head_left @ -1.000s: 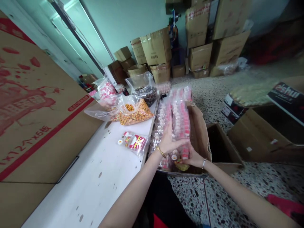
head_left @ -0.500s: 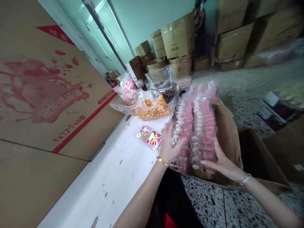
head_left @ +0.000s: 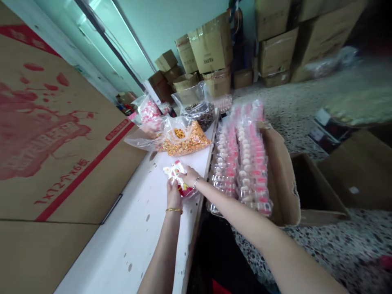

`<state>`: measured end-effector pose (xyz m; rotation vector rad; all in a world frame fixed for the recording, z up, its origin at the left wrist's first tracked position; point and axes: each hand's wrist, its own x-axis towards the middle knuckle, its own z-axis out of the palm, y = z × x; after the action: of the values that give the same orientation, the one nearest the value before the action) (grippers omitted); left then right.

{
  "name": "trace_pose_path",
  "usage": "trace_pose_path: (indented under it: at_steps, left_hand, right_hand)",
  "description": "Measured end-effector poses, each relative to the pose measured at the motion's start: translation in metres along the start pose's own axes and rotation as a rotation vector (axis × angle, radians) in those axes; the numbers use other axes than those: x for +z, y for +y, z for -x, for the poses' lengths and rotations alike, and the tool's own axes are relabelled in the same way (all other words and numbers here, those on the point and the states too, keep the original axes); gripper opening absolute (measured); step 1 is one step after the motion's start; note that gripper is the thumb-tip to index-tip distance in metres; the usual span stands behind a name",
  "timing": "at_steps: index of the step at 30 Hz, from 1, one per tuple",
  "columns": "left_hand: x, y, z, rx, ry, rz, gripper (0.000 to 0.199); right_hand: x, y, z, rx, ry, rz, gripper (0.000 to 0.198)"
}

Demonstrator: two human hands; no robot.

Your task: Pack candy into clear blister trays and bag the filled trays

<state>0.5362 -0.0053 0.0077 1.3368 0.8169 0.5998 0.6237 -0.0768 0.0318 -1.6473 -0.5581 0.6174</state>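
Both my hands are together over the white table point(head_left: 143, 228), on a small printed plastic packet point(head_left: 185, 189) in white, red and yellow. My left hand point(head_left: 174, 196), with a gold bracelet, pinches its near left edge. From the right, my right hand point(head_left: 190, 176) reaches across and grips its upper right part; a silver bracelet is on that wrist. The packet's far end is slightly raised. To the right, rows of clear-wrapped packs with red and pale contents point(head_left: 245, 163) lie in an open cardboard box point(head_left: 281, 179).
Behind my hands sits a clear bag of orange and yellow pieces point(head_left: 192, 141). Bags of dark pieces point(head_left: 202, 114) and pink-white pieces point(head_left: 148, 110) stand farther back. A tall printed carton point(head_left: 61, 163) borders the table's left side. Stacked cartons point(head_left: 211, 45) line the wall.
Both hands have left the rows of wrapped packs and moved left to the printed packet, which they now grip. The camera view has shifted right.
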Motion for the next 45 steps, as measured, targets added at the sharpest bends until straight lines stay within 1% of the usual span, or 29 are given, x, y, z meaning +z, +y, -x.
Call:
trace_pose_path:
  at_steps: [2, 4, 6, 7, 8, 9, 11, 12, 13, 14, 15, 16, 17, 18, 19, 21, 23, 26, 30, 33, 36, 39, 42, 45]
  left_hand:
    - [-0.007, 0.008, 0.023, 0.125, -0.071, 0.013, 0.052]
    - [-0.014, 0.017, 0.055, 0.268, -0.176, -0.007, 0.063]
    - [-0.015, 0.028, 0.086, 0.330, -0.294, -0.067, 0.072]
    - [-0.011, 0.033, 0.098, 0.333, -0.358, -0.094, 0.073]
    - [-0.004, 0.036, 0.107, 0.330, -0.430, -0.113, 0.072]
    - [0.007, 0.039, 0.112, 0.333, -0.505, -0.130, 0.068]
    - [0.040, 0.038, 0.110, 0.403, -0.650, -0.214, 0.060]
    - [0.061, 0.034, 0.106, 0.474, -0.718, -0.301, 0.057]
    - [0.084, 0.029, 0.100, 0.565, -0.771, -0.441, 0.057]
    - [0.107, 0.022, 0.095, 0.666, -0.826, -0.614, 0.059]
    - [0.129, 0.015, 0.090, 0.732, -0.892, -0.785, 0.064]
    - [0.149, 0.007, 0.087, 0.767, -0.941, -0.944, 0.071]
    - [0.164, 0.000, 0.086, 0.793, -0.989, -1.088, 0.079]
    - [0.175, -0.007, 0.087, 0.818, -1.019, -1.204, 0.085]
    - [0.180, -0.013, 0.090, 0.854, -1.029, -1.286, 0.088]
    - [0.178, -0.019, 0.097, 0.966, -1.023, -1.356, 0.087]
    - [0.164, -0.021, 0.105, 1.077, -1.025, -1.362, 0.080]
    - [0.143, -0.017, 0.114, 1.142, -1.072, -1.381, 0.066]
    - [0.131, -0.015, 0.118, 1.159, -1.099, -1.367, 0.051]
    - [0.128, -0.017, 0.118, 1.161, -1.131, -1.340, 0.046]
    - [0.124, -0.019, 0.118, 1.155, -1.161, -1.329, 0.045]
    - [0.119, -0.021, 0.121, 1.143, -1.173, -1.328, 0.043]
    - [0.115, -0.020, 0.124, 1.121, -1.188, -1.298, 0.043]
    - [0.121, -0.013, 0.124, 1.102, -1.214, -1.218, 0.040]
  right_hand:
    - [0.004, 0.002, 0.019, 0.067, 0.079, -0.045, 0.072]
    - [-0.003, 0.001, 0.049, 0.061, 0.111, -0.201, 0.077]
    - [-0.023, -0.002, 0.085, -0.012, 0.069, -0.471, 0.071]
    - [-0.038, -0.004, 0.104, -0.047, 0.036, -0.596, 0.064]
    - [-0.057, -0.005, 0.122, -0.054, 0.046, -0.669, 0.059]
    - [-0.078, -0.007, 0.138, -0.039, 0.083, -0.688, 0.056]
    - [-0.125, -0.009, 0.164, -0.059, 0.291, -0.664, 0.052]
    - [-0.150, -0.009, 0.173, -0.105, 0.411, -0.610, 0.052]
    - [-0.174, -0.008, 0.180, -0.189, 0.547, -0.544, 0.053]
    - [-0.196, -0.006, 0.185, -0.281, 0.675, -0.471, 0.055]
    - [-0.216, -0.002, 0.188, -0.362, 0.770, -0.391, 0.057]
    - [-0.233, 0.003, 0.189, -0.425, 0.842, -0.315, 0.058]
    - [-0.246, 0.011, 0.190, -0.462, 0.896, -0.244, 0.058]
    - [-0.257, 0.020, 0.190, -0.472, 0.934, -0.183, 0.059]
    - [-0.264, 0.030, 0.190, -0.464, 0.964, -0.134, 0.059]
    - [-0.270, 0.051, 0.188, -0.426, 0.999, -0.078, 0.058]
    - [-0.268, 0.067, 0.185, -0.409, 1.003, -0.057, 0.058]
    - [-0.259, 0.076, 0.177, -0.428, 0.968, -0.050, 0.057]
    - [-0.247, 0.070, 0.161, -0.462, 0.870, -0.039, 0.057]
    - [-0.234, 0.076, 0.146, -0.430, 0.719, 0.026, 0.058]
    - [-0.216, 0.099, 0.131, -0.315, 0.555, 0.113, 0.059]
    - [-0.202, 0.135, 0.122, -0.202, 0.447, 0.174, 0.060]
    - [-0.200, 0.167, 0.120, -0.160, 0.399, 0.206, 0.058]
    - [-0.205, 0.184, 0.118, -0.131, 0.363, 0.249, 0.055]
